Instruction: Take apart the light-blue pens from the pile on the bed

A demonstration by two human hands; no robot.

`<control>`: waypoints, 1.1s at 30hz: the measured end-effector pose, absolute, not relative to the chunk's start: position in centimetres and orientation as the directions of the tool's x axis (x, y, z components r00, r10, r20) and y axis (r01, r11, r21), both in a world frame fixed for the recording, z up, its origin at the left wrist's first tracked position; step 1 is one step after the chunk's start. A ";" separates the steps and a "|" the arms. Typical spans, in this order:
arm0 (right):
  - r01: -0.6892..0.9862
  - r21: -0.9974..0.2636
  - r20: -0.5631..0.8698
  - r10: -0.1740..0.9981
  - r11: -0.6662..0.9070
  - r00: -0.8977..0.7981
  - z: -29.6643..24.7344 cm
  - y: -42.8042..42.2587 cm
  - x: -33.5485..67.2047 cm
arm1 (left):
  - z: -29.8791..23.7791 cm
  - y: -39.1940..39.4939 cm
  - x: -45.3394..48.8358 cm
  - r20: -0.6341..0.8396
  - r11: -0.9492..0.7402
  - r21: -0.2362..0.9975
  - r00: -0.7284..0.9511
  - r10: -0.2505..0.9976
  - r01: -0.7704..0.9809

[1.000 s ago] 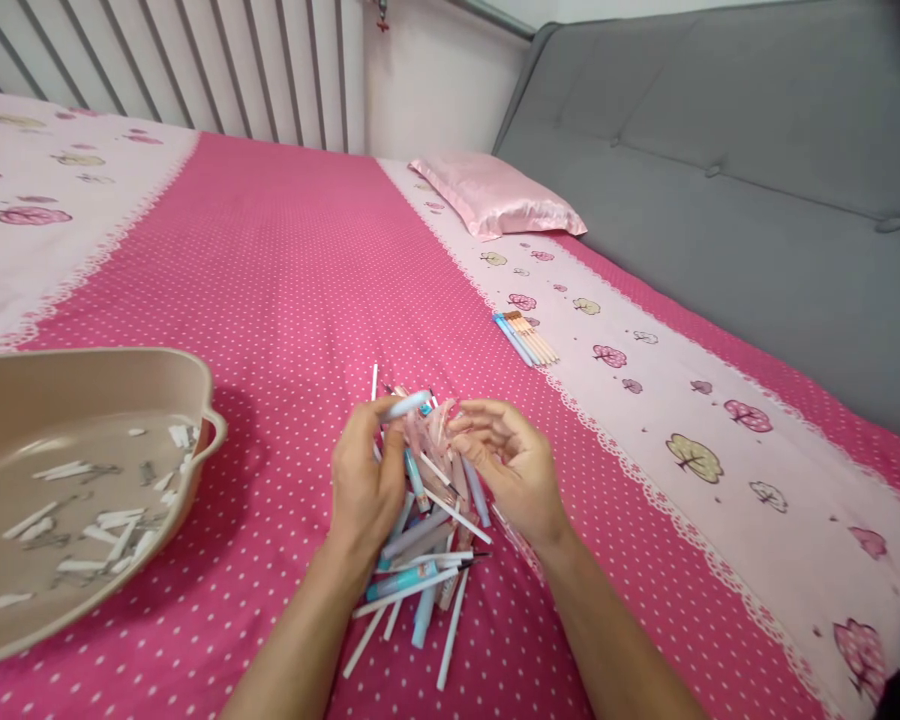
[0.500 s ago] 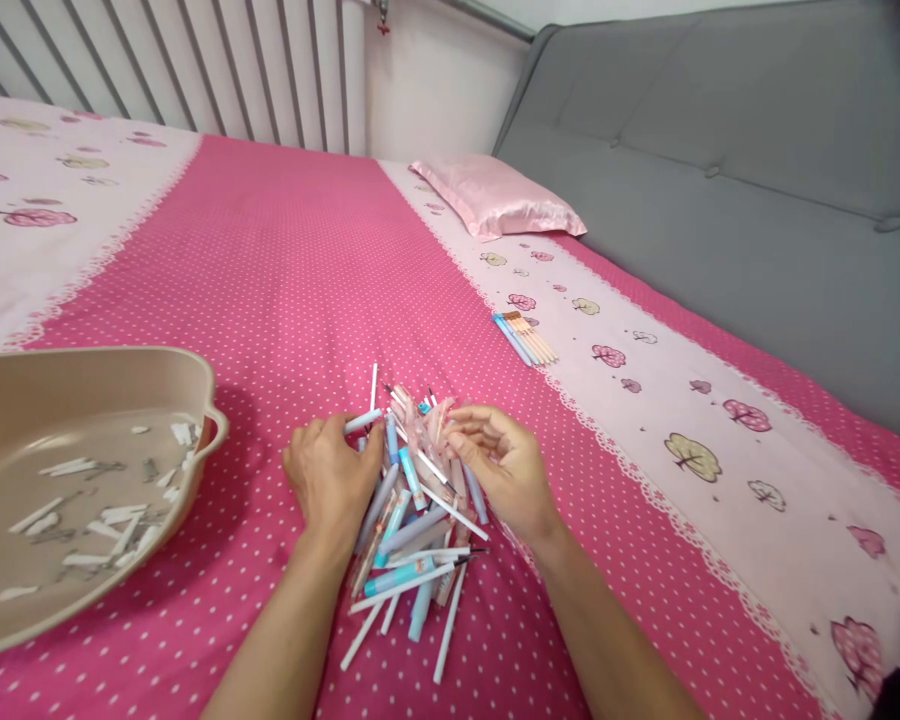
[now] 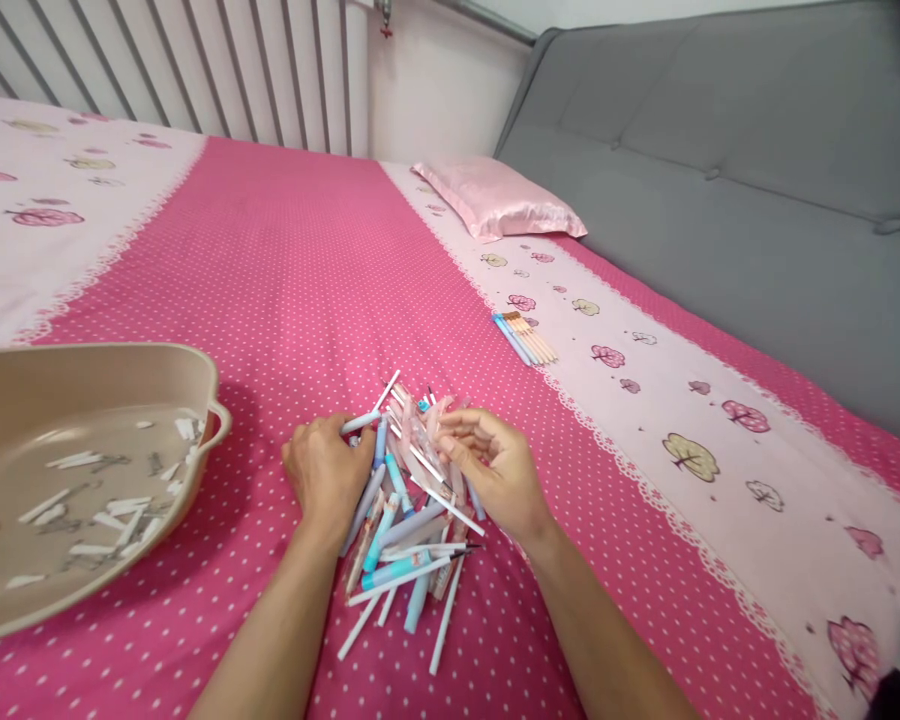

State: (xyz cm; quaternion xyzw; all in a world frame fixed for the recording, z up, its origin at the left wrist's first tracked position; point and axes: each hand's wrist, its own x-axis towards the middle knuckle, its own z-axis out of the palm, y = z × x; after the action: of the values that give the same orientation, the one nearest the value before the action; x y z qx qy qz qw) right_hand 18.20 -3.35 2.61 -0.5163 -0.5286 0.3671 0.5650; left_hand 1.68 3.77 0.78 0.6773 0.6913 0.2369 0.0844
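A loose heap of pen parts [image 3: 412,520] lies on the bedspread between my hands: pale blue and pinkish barrels, turquoise pieces and thin white refills, some with dark tips. My left hand [image 3: 327,468] is curled against the heap's left edge. A short light-blue pen barrel [image 3: 361,422] sits between its thumb and forefinger. On the other side, my right hand [image 3: 495,470] rests at the heap's right edge, fingers bent loosely and thumb apart from them. Its fingertips touch pinkish translucent pieces [image 3: 429,420]; nothing is plainly gripped there.
A beige basin [image 3: 120,365] with small white and metallic bits stands at left. Several assembled pens [image 3: 526,338] lie side by side beyond my right hand. Farther back are a pink pillow [image 3: 499,195], a grey padded backrest [image 3: 720,120] and a white radiator [image 3: 217,70].
A white refill at the heap's far end has tipped over to the right. The nearer pieces have slid slightly left. Both hands stay nearly in place.
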 end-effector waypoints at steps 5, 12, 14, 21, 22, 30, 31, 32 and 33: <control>0.128 -0.972 0.216 0.962 0.196 0.169 2.6 -3.3 18.2 | 1.0 3.8 1.7 0.178 0.015 0.534 -0.130 0.975 0.845; 0.124 -0.975 0.208 0.959 0.186 0.190 2.4 -3.2 18.5 | 1.0 3.8 1.8 0.306 -0.024 0.686 -0.258 0.916 0.728; 0.113 -0.977 0.202 0.959 0.182 0.199 2.4 -3.2 18.5 | 1.3 3.5 1.9 0.404 -0.112 0.686 -0.249 0.880 0.719; -0.021 -0.991 0.124 0.952 0.136 0.279 3.1 -3.0 18.7 | 3.0 2.1 3.3 0.611 -0.550 0.653 0.067 0.789 0.521; -0.036 -0.992 0.104 0.948 0.121 0.300 3.2 -3.0 18.7 | 3.2 2.0 3.4 0.603 -0.580 0.659 0.126 0.788 0.479; -0.008 -0.984 0.164 0.923 0.178 0.349 3.4 -2.9 19.0 | 3.0 2.0 3.6 0.563 -0.659 0.648 0.342 0.752 0.382; -0.011 -0.982 0.174 0.919 0.190 0.355 3.4 -3.0 19.0 | 2.9 2.0 3.6 0.562 -0.661 0.649 0.350 0.750 0.376; -0.019 -0.980 0.180 0.914 0.200 0.364 3.5 -3.0 19.0 | 2.9 2.0 3.6 0.556 -0.657 0.656 0.350 0.754 0.371; -0.028 -0.977 0.186 0.906 0.213 0.381 3.6 -3.1 19.0 | 2.8 2.0 3.6 0.546 -0.646 0.668 0.346 0.763 0.370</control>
State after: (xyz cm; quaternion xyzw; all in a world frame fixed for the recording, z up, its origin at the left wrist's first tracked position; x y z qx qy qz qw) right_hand 18.98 -3.08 3.63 -0.5152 -0.4259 0.3581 0.6519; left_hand 3.61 1.99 2.84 0.7902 0.3585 0.4454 0.2206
